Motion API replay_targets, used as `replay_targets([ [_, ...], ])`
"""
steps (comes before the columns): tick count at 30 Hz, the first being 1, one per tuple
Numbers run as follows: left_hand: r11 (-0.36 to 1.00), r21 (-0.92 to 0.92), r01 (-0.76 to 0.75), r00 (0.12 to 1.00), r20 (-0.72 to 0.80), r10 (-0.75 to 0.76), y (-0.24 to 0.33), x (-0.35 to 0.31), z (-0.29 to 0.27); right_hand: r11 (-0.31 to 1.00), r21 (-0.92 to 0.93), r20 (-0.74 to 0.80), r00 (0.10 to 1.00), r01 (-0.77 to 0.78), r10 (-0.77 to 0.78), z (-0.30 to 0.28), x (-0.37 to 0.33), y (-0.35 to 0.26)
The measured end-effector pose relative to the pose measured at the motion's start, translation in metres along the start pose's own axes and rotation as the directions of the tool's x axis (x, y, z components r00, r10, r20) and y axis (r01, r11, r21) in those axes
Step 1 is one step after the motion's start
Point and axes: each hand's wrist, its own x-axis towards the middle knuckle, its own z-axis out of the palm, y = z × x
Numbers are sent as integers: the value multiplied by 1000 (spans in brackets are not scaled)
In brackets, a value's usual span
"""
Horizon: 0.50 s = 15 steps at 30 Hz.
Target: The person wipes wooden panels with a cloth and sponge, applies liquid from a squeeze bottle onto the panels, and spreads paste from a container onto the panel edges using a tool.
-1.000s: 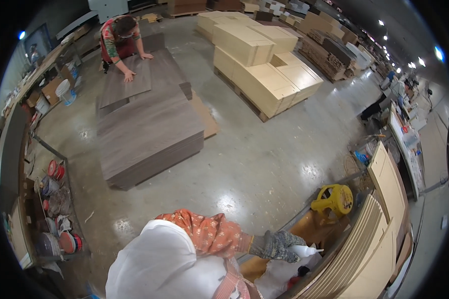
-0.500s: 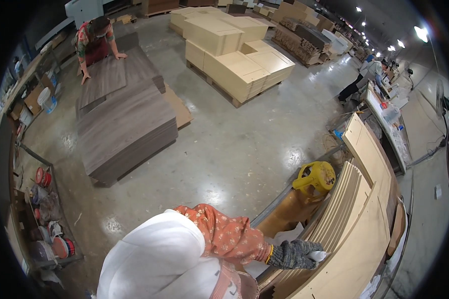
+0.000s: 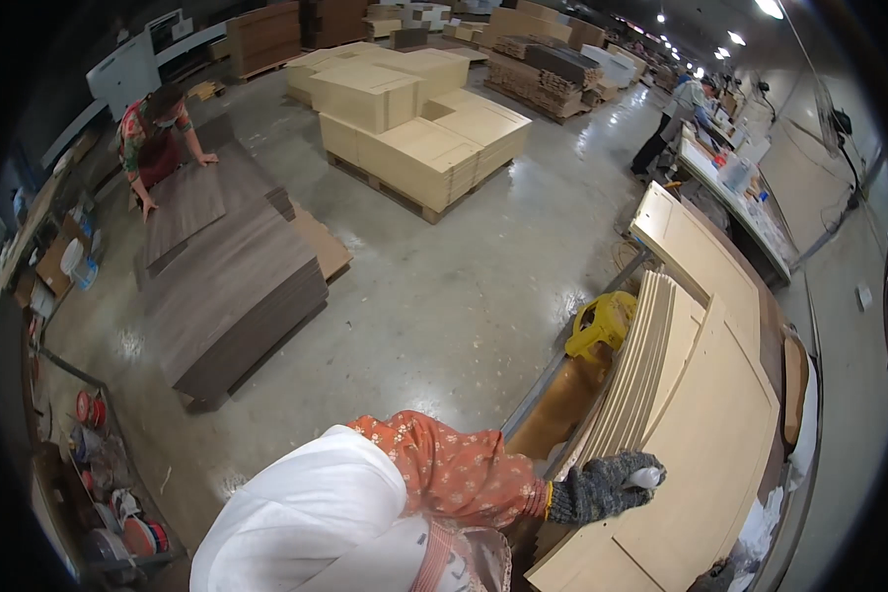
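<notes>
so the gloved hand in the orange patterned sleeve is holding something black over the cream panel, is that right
Not quite: the object is white, not black, as the head view shows. The rest stands: the gloved hand in the orange patterned sleeve is holding it over the cream panel.
</notes>
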Motion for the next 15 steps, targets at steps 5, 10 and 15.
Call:
replay_targets([
  [5, 529, -838, 131, 983, 180, 42, -38, -5, -1, 996, 25, 35, 996, -81, 81, 4, -44, 46],
  [10, 828, -410, 382, 922, 234, -310, -14, 14, -82, 994, 35, -103, 990, 99, -95, -47, -87, -47],
  [15, 968, -88, 236, 930, 310, -198, 47, 40, -110, 998, 27, -50, 997, -52, 54, -90, -138, -109],
])
